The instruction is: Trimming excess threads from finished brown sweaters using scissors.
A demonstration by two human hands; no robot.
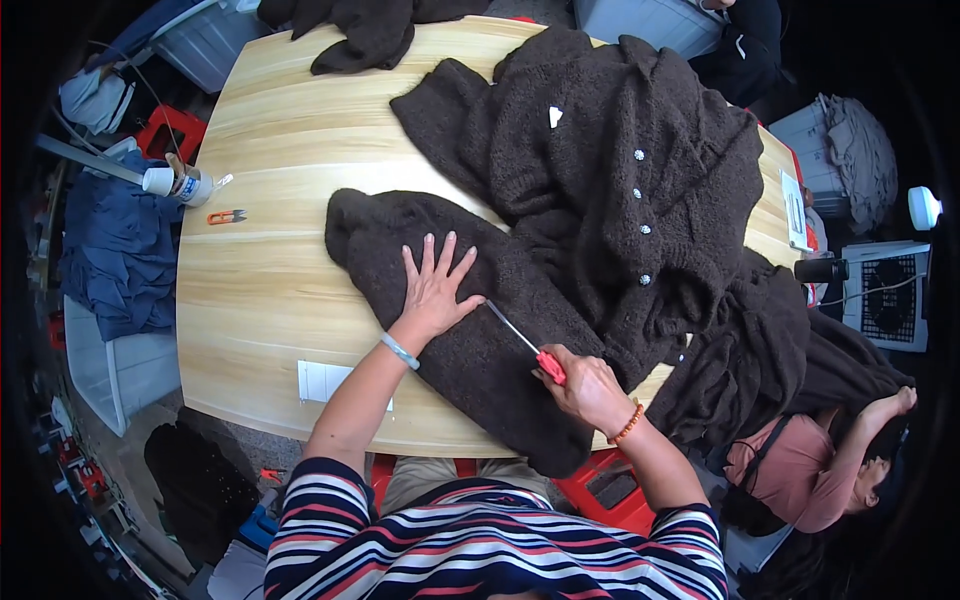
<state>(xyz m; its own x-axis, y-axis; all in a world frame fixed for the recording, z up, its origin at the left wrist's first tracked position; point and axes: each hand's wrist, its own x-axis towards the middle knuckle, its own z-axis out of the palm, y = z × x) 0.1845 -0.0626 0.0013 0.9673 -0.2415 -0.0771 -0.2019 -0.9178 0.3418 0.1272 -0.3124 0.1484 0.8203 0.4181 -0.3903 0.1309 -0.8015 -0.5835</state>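
Note:
A dark brown knitted piece, sleeve-like in shape (470, 370), lies across the table's near side. My left hand (437, 288) rests flat on it, fingers spread and nothing held. My right hand (588, 388) is closed round a red-handled tool with a thin metal shaft (513, 327). The shaft points up and left, and its tip is by my left thumb, at the knit; the tip's shape is too small to tell. Beyond my hands, a dark brown cardigan (690, 170) with shiny round buttons is heaped over the right half of the table.
On the wooden table (270, 290) are orange thread snips (227, 217), a white bottle (180, 185) and a paper slip (325, 381). More dark knitwear (370, 30) lies at the far edge. A person (800, 470) sits at the right; blue fabric (120, 250) fills a left-hand bin.

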